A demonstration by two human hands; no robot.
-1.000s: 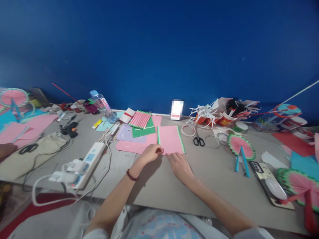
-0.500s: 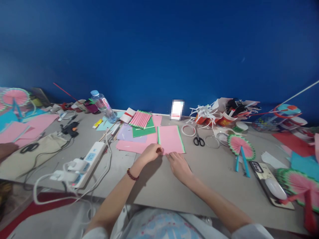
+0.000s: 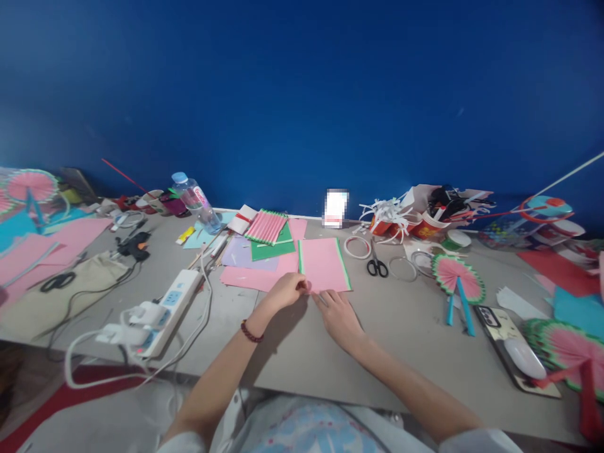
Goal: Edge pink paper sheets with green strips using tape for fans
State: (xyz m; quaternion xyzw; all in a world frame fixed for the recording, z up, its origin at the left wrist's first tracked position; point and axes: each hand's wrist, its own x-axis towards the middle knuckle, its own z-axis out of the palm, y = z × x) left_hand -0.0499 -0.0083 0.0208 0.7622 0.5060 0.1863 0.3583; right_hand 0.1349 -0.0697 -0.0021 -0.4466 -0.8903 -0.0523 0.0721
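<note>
A pink paper sheet (image 3: 323,262) with green strips along its two long sides lies flat on the grey table (image 3: 406,333). My left hand (image 3: 285,291), a bead bracelet on its wrist, pinches the sheet's near left corner with curled fingers. My right hand (image 3: 338,314) rests just right of it, fingertips pressed on the sheet's near edge. More pink and lilac sheets (image 3: 245,267) lie under and left of the sheet.
Black scissors (image 3: 376,267) and tape rings lie right of the sheet, then a pink paper fan (image 3: 457,280) with blue sticks, a phone (image 3: 507,343) and more fans. A power strip (image 3: 163,308) with cables, a glue gun and a water bottle (image 3: 195,201) sit left. Paper scraps and cups line the blue wall.
Both hands stay at the pink sheet's near edge with hardly any motion. The view has shifted slightly, and the hand at the far left edge is gone from sight.
</note>
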